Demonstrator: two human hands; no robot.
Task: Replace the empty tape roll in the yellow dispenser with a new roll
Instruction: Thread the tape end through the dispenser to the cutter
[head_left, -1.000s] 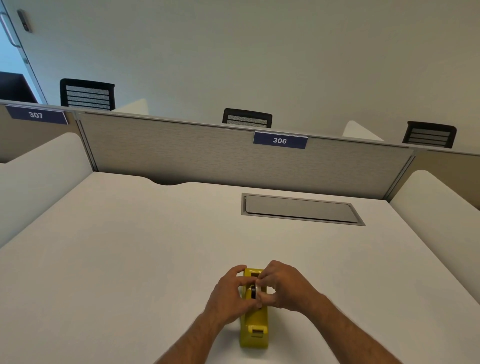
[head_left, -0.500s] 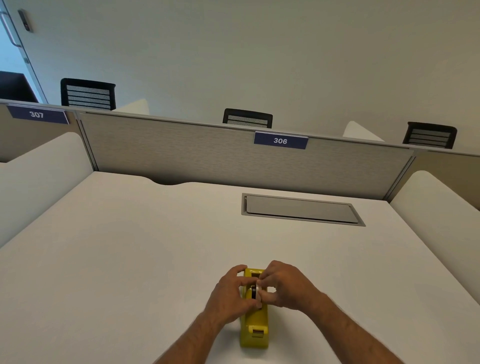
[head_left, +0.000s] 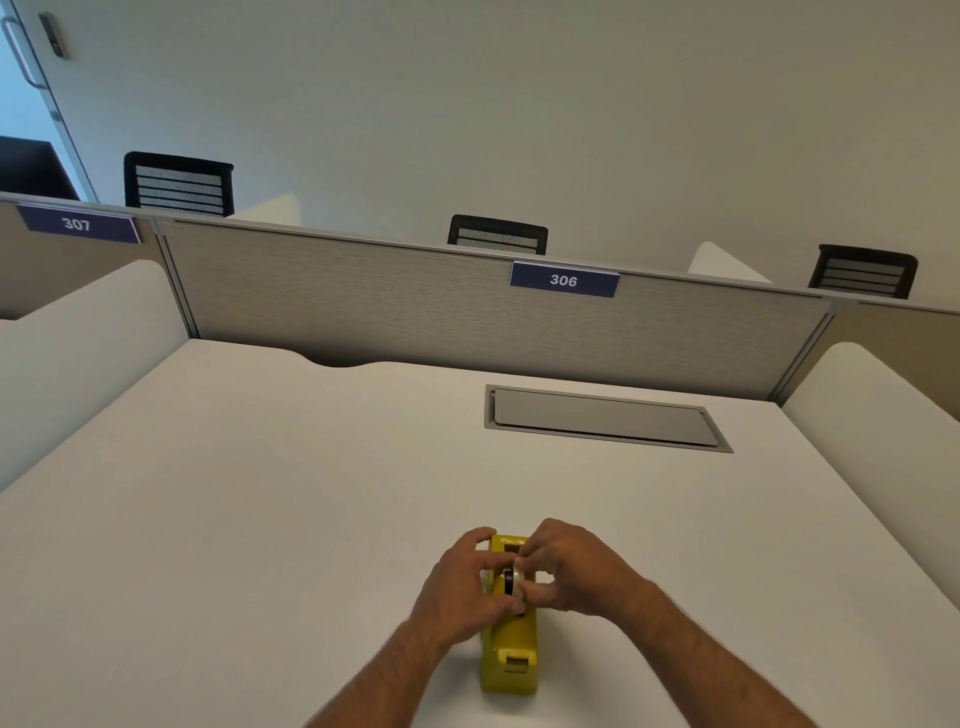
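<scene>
Head view, looking forward and down over a white counter (head_left: 260, 519). Nearest the viewer, 2 bare forearms are seen entering from the bottom edge and meeting over a yellow tape dispenser (head_left: 510, 649). The dispenser is set on the counter, low in the picture and a little right of centre, with its long side running away from the viewer and its cutter end nearest. The left hand (head_left: 460, 584) is curled against the dispenser's left side, with the thumb and fingers pinched at a tape roll (head_left: 516, 583) in the middle of the dispenser. The right hand (head_left: 574, 566) is curled over from the right, and the same roll is pinched by its fingertips. The roll is seen edge-on as a thin pale ring with a dark centre; whether it is seated in the cradle or lifted just clear of it cannot be told.

Further back, a grey rectangular hatch (head_left: 602, 418) is set flush into the counter, right of centre. Beyond it, a grey partition (head_left: 363, 312) is seen across the far edge, with a blue label reading 306 (head_left: 564, 280) and, at far left, another reading 307 (head_left: 77, 224). The tops of 3 black chair backs (head_left: 179, 184) are visible above the partition, before a plain pale wall (head_left: 519, 104).
</scene>
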